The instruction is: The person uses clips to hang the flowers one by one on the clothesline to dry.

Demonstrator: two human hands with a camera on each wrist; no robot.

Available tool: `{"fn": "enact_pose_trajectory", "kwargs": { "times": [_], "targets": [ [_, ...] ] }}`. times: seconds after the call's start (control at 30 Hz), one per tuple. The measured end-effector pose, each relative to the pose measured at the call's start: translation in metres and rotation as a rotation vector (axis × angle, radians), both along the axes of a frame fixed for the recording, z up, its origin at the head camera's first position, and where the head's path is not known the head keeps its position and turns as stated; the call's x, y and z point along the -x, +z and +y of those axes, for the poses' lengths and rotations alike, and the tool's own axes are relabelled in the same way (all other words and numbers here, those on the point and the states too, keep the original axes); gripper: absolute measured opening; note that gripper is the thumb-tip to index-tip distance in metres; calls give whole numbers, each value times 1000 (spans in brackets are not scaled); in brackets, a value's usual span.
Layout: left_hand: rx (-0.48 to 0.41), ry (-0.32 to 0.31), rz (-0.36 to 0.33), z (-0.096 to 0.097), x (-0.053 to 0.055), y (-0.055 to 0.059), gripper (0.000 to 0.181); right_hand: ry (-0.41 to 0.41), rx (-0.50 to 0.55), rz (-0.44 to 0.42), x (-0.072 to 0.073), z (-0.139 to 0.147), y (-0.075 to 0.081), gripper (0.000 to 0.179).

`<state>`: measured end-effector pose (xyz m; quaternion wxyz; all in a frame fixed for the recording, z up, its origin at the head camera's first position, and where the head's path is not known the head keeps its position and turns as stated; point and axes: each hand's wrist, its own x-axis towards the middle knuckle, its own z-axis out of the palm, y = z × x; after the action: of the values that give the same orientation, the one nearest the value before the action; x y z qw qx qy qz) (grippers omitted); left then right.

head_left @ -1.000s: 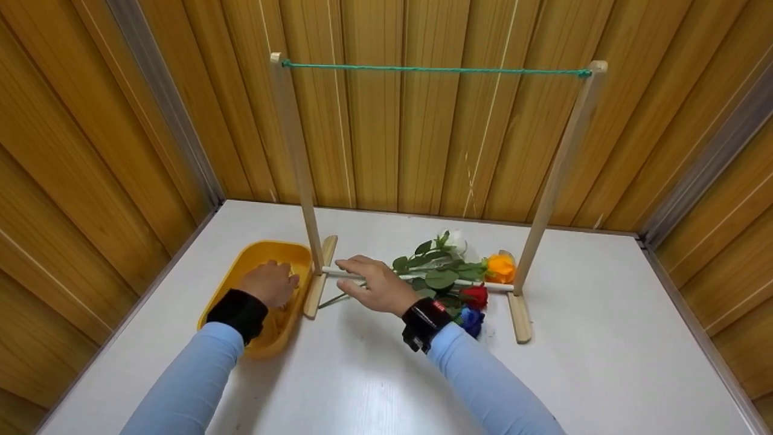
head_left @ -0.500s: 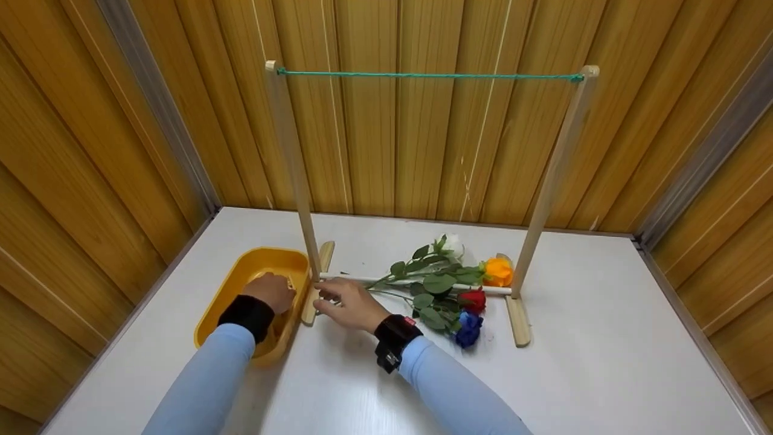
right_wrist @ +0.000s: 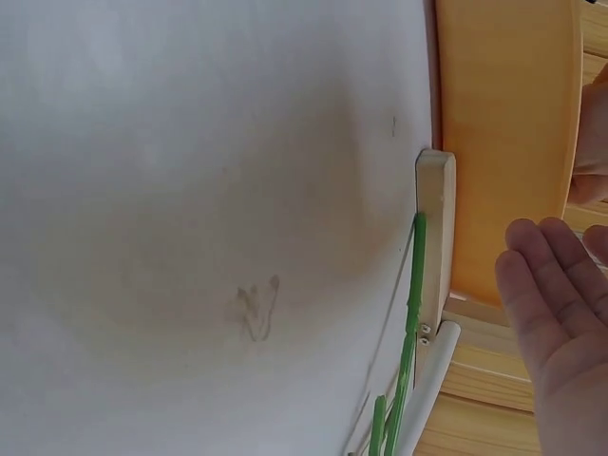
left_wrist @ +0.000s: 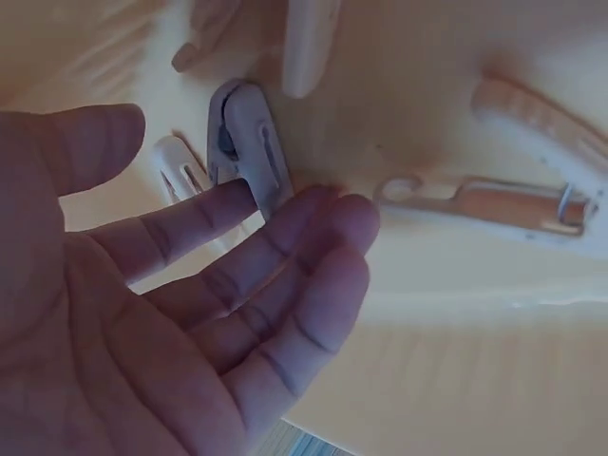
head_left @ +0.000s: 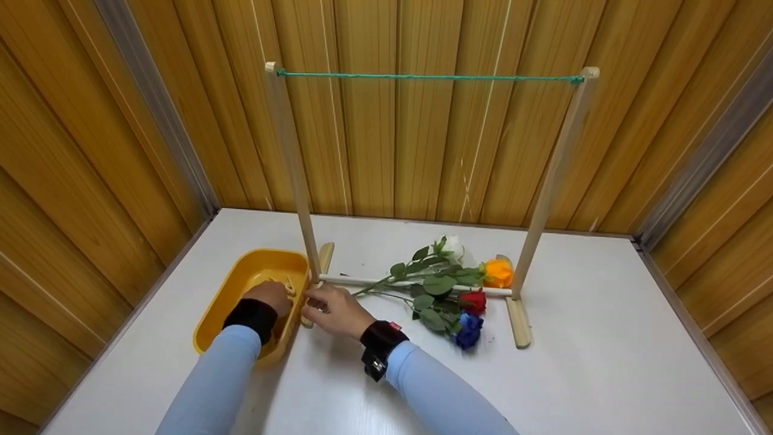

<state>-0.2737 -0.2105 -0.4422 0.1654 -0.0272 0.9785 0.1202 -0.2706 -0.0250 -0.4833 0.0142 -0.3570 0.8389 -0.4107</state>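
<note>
My left hand (head_left: 273, 296) reaches down into a yellow plastic bin (head_left: 226, 296). In the left wrist view its fingers are loosely bent, the thumb stands apart, and the index finger touches a pale clothespin (left_wrist: 256, 142). More clothespins lie around it, including one with a visible metal spring (left_wrist: 570, 204). My right hand (head_left: 335, 311) is beside the bin's right wall, near the left foot of a wooden frame (head_left: 291, 175). The right wrist view shows its fingers nearly straight with nothing held, close to the bin wall (right_wrist: 508, 114).
White (head_left: 453, 246), orange (head_left: 498, 273), red (head_left: 473, 300) and blue (head_left: 468, 330) artificial roses lie across the frame's white bottom bar (head_left: 350, 280). A green string (head_left: 429, 77) spans the tops of the two posts. Wood-patterned walls enclose the white table (head_left: 580, 374).
My right hand has moved left from over the rose stems to the bin's right side. My left hand has stayed in the bin, shifting slightly lower and deeper.
</note>
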Motion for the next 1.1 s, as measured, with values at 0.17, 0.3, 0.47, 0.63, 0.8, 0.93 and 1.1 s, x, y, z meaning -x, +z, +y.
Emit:
{"fn": "enact_pose_trajectory", "kwargs": {
  "times": [0.17, 0.3, 0.47, 0.63, 0.8, 0.93, 1.1],
  "targets": [
    [-5, -22, 38, 1, 2, -1, 15, -8, -10, -36, -1, -1, -1, 38],
    [3, -63, 92, 1, 4, -4, 11, -7, -3, -49, -1, 0, 0, 38],
    [23, -109, 192, 1, 4, -7, 6, -18, 22, -69, 0, 3, -1, 36],
    [48, -152, 274, 3, 4, -1, 3, -24, 59, -103, 1, 7, -1, 37],
    [63, -174, 319, 7, 3, 12, 9, -34, 73, -129, 2, 12, 1, 43],
    [38, -180, 345, 10, 3, 24, 12, -31, 102, -99, 4, 19, 2, 41],
    [-9, -201, 407, 19, 1, 40, 11, -31, 169, -58, 6, 31, 6, 36]
  ]
}}
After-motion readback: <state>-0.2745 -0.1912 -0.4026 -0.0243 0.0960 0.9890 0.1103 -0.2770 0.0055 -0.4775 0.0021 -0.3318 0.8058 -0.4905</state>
